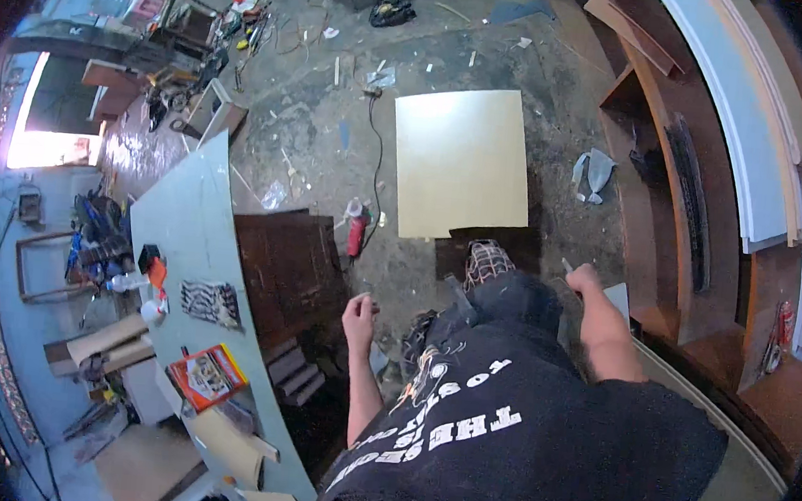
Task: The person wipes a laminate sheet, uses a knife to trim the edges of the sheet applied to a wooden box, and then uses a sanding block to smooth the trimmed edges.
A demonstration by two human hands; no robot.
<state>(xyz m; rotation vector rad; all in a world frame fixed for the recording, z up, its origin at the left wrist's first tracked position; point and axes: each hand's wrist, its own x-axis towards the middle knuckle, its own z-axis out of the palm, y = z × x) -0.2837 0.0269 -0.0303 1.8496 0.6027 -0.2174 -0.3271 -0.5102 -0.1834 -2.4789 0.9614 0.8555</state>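
Note:
My left hand is raised beside the dark wooden panel, its fingers curled closed. Whatever it may hold is too small to tell. On the other side of my body my right hand is closed around a short, thin, pale object, whose tip sticks out past the fingers. A pale cream board lies flat on the floor ahead, beyond my patterned shoe; neither hand touches it. Between the panel and the board stands a red corded power tool.
A light blue tabletop at the left bears striped gloves and an orange packet. A black cord crosses the floor. Brown shelving with long white boards borders the right. Scraps and tools litter the far floor.

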